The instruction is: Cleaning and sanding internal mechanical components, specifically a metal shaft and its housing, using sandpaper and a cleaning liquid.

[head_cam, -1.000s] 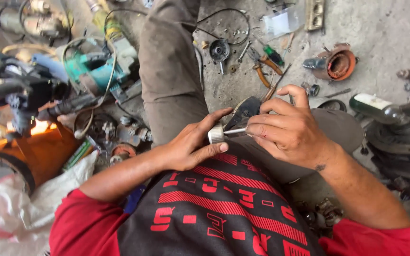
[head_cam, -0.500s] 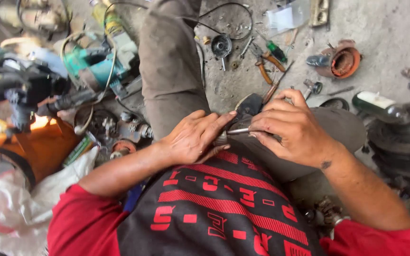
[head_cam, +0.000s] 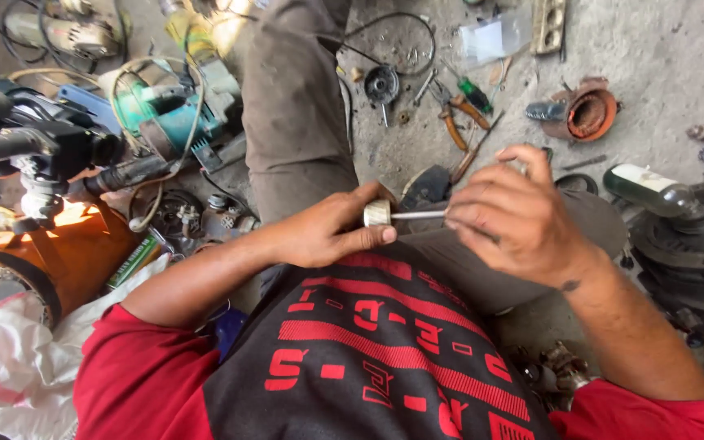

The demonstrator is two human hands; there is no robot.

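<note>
A small silver cylinder with a thin metal rod sits over the lap, pinched at its end by the left hand, while the right hand closes on the rod. Holding both grips steady and aligned seems wise. Farther off, pliers and a teal power tool lie on the floor.

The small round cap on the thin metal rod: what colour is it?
The cap is silvery white, pinched by the left hand; head view.
</note>
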